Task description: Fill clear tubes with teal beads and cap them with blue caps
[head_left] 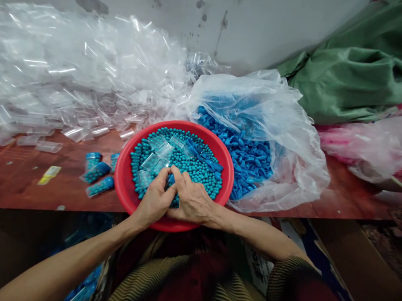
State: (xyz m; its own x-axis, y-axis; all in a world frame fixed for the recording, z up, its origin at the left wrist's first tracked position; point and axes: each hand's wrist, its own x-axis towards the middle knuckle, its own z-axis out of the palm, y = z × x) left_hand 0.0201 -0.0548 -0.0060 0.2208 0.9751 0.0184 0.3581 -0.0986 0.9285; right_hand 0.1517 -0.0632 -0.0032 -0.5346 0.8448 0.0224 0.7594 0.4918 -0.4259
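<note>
My left hand (155, 198) and my right hand (194, 200) meet over the near side of a red basin (227, 169). Their fingers are closed around a small blue cap (171, 180), which shows between them; anything attached below it is hidden by my hands. Small teal balls (199, 179) fill the basin. On top of the balls lie several clear plastic tubes (161, 148), left of a few loose blue caps (204, 157).
Filled tubes with blue caps (100, 187) lie left of the basin, near a yellow-white label (49, 175). Clear tubes (91, 74) are heaped behind. To the right, a clear bag (297, 159) holds many blue caps (247, 159). Green cloth (353, 81) sits at back right.
</note>
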